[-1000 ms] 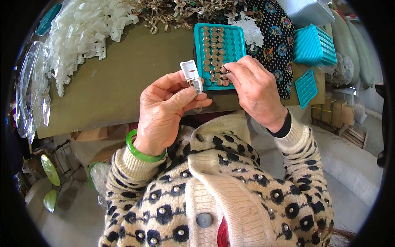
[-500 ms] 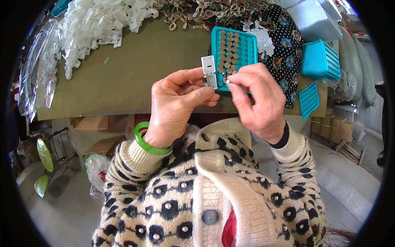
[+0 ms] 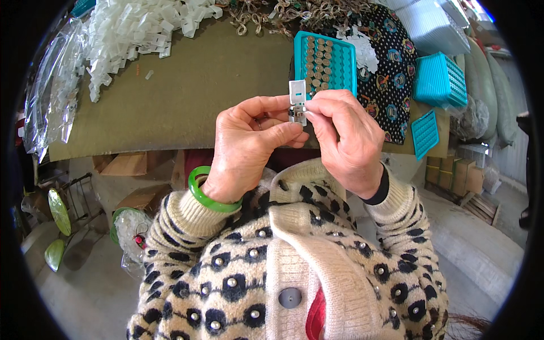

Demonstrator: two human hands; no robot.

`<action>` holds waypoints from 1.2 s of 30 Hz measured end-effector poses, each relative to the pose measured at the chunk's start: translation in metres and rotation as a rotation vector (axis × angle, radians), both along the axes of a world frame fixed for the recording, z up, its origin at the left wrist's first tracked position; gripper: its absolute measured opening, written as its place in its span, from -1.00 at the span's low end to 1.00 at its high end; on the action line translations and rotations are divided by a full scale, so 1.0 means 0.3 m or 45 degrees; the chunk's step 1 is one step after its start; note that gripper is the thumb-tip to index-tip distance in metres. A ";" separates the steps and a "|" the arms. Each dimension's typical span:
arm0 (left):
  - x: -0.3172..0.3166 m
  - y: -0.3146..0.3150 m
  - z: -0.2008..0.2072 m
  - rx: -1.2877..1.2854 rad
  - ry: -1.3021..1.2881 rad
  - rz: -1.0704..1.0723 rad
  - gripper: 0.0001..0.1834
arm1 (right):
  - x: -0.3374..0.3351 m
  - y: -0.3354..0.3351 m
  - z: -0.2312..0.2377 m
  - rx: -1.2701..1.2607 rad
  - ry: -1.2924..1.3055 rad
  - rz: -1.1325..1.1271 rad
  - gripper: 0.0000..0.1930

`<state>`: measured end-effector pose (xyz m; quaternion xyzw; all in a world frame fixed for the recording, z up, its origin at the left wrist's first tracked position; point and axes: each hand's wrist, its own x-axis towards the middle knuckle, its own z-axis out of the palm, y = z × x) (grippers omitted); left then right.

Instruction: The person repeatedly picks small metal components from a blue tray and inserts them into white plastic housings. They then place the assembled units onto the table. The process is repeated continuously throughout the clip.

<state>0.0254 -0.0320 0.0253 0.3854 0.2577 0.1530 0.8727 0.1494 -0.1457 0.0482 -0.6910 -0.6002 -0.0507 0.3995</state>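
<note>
Both hands meet over the table's near edge: left hand and right hand pinch a small white plastic clip between fingertips. Just beyond lies a teal tray of metal pieces on the olive tabletop. White clips heaped far left; open floor below.

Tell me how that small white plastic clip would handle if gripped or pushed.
The white plastic clip looks stiff and probably very light: fingertips of the left hand and right hand pinch it easily. Being smooth and small, it may slip. Its flat shape seems unlikely to roll.
</note>
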 end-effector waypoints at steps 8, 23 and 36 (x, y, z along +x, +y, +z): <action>-0.007 0.005 -0.005 -0.013 0.015 0.006 -0.71 | 0.003 0.010 0.007 -0.150 -0.024 0.089 -0.82; 0.004 0.043 -0.035 -0.274 -0.164 -0.086 -0.73 | 0.110 -0.098 -0.059 -0.269 -0.298 -0.226 -0.75; -0.001 0.051 -0.046 -0.374 -0.269 -0.175 -0.74 | 0.091 -0.067 0.015 -0.199 0.122 -0.107 -0.81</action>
